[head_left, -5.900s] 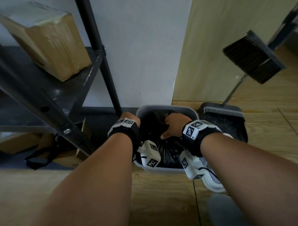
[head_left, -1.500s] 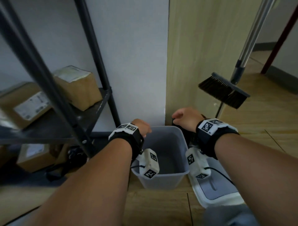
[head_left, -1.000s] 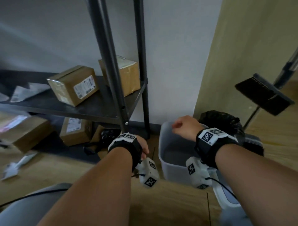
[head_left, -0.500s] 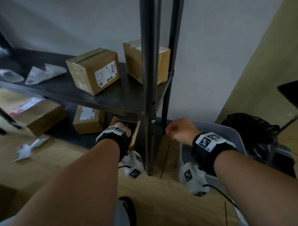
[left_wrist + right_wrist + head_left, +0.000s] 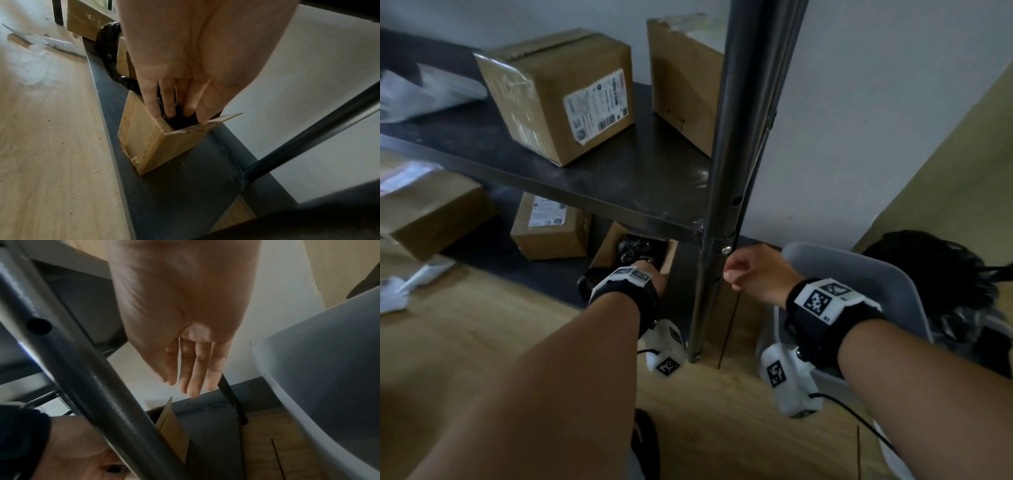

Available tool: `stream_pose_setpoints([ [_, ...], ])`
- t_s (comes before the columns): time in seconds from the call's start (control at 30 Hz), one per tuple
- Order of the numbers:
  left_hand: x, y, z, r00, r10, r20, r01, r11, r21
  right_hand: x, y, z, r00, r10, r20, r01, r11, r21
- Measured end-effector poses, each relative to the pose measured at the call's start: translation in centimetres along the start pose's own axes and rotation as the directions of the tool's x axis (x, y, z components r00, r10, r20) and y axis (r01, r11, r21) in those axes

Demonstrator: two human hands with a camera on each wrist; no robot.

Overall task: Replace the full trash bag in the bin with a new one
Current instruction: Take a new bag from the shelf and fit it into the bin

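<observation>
A small open cardboard box (image 5: pixel 610 247) (image 5: pixel 148 142) stands on the dark base under the shelf and holds black bag plastic (image 5: pixel 637 248) (image 5: pixel 180 121). My left hand (image 5: pixel 650 271) (image 5: pixel 176 112) reaches into it, straight fingers touching the plastic. A black strip (image 5: pixel 109 48) trails out behind the box. My right hand (image 5: pixel 748 272) (image 5: pixel 191 386) hovers empty with relaxed fingers, between the shelf post (image 5: pixel 726 205) and the empty grey bin (image 5: pixel 859 270) (image 5: pixel 318 369). The full black trash bag (image 5: pixel 935 267) sits on the floor behind the bin.
The steel shelf (image 5: pixel 619 178) carries two cardboard boxes (image 5: pixel 558 92) (image 5: pixel 681 78). More boxes (image 5: pixel 548 226) lie under it. Its post (image 5: pixel 92 386) stands between my two hands. White paper scraps (image 5: pixel 400 287) lie on the wood floor at left.
The full bag came out of the bin and now sits behind it. My view swung left to the shelf. My left hand went down into the small box; my right hand left the bin.
</observation>
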State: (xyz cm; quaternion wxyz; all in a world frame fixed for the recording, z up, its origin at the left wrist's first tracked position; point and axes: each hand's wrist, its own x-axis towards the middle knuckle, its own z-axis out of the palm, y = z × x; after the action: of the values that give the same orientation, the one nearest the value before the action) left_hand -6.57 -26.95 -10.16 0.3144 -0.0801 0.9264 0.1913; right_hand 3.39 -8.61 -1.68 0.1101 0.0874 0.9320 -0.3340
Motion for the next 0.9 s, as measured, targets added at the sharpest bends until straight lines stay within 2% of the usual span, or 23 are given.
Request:
stream_pose_setpoints([
  [0.1,3.5,-0.8,0.6,0.999,-0.017,0.032,0.014,0.997,0.081,0.1,0.1,0.0,1.0,0.006,0.013,-0.006,1.0,0.003],
  [0.13,2.6,-0.6,0.0,0.999,-0.018,0.029,0.015,0.993,0.118,0.1,0.1,0.1,1.0,0.007,0.017,-0.007,1.0,0.001],
  [0.17,1.0,-0.1,-0.7,1.0,-0.016,-0.024,0.019,0.991,0.131,0.1,0.0,0.0,1.0,0.011,0.02,-0.011,1.0,-0.002],
  [0.23,-1.7,0.3,-2.1,0.986,-0.007,-0.169,0.016,0.999,0.05,-0.1,-0.2,-0.1,1.0,0.012,0.028,-0.012,1.0,-0.003],
  [0.3,-2.5,0.4,-3.0,0.968,-0.066,-0.244,0.058,0.998,-0.041,-0.3,-0.4,-0.2,1.0,0.007,0.029,-0.007,1.0,-0.003],
  [0.37,-2.3,-0.2,-3.4,0.954,-0.082,-0.289,0.026,0.981,-0.193,-0.5,-0.6,-0.4,1.0,0.008,0.027,-0.008,1.0,-0.001],
  [0.43,-0.9,-0.8,-3.1,0.969,-0.043,-0.242,-0.019,0.969,-0.246,-0.6,-0.7,-0.5,1.0,0.01,0.022,-0.01,1.0,-0.001],
  [0.47,0.3,-1.2,-2.5,0.988,-0.029,-0.154,0.0,0.982,-0.189,-0.6,-0.7,-0.6,1.0,0.009,0.027,-0.009,1.0,-0.003],
  [0.53,2.2,-1.8,-0.9,0.999,-0.044,-0.03,0.038,0.982,-0.185,-0.6,-0.6,-0.6,0.999,0.0,0.044,0.0,1.0,-0.007],
  [0.6,0.2,-1.1,-0.6,0.994,-0.067,-0.083,0.04,0.956,-0.29,-0.4,-0.5,-0.6,0.999,-0.014,0.052,0.015,1.0,-0.012],
  [0.67,-1.2,-1.2,-0.4,0.986,-0.023,-0.167,-0.012,0.979,-0.205,-0.2,-0.5,-0.6,0.998,-0.029,0.051,0.03,0.999,-0.017],
  [0.73,-0.9,-1.5,-0.8,0.972,-0.046,-0.229,-0.013,0.968,-0.25,0.0,-0.4,-0.5,0.998,-0.035,0.045,0.036,0.999,-0.037],
  [0.9,-0.9,-1.5,-3.1,0.973,-0.077,-0.215,0.009,0.953,-0.304,-0.3,-0.7,-0.3,0.998,-0.032,0.049,0.039,0.989,-0.143],
])
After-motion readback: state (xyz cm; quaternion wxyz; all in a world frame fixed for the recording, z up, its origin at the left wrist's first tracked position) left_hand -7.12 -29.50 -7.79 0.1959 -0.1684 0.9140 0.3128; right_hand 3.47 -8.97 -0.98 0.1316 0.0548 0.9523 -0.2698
